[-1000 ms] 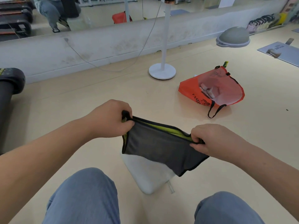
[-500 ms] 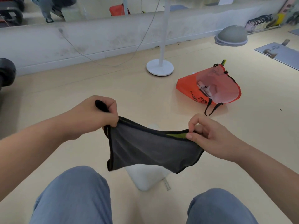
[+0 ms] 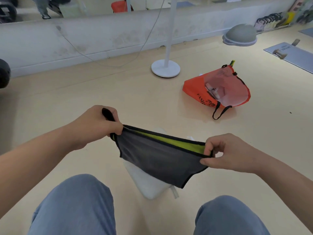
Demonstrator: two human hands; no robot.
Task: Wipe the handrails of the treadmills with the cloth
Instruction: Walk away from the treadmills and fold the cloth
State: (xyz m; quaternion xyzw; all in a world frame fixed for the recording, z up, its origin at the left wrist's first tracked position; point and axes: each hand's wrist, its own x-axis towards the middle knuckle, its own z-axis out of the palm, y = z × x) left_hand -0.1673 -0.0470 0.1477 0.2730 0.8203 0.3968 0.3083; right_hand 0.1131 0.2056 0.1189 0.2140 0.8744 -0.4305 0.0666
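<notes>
Cloth, grey with black-bound edges and a yellow-green inner face, is held stretched above the knees; the left hand is pinched shut on its upper left corner, the right hand on the upper right edge, thumb and fingers closed. A white pad is seen beneath on the floor. Bare floor is left ahead, bounded by an orange bag, a white lamp base and the low wall

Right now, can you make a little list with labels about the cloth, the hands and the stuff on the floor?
cloth: grey cloth with black edging, yellow-green inside, stretched in the air between both hands
left hand: pinching the cloth's left corner
right hand: pinching its right corner
under the cloth: white pad on the floor
floor behind: orange bag, white stand base, grey dome
</notes>
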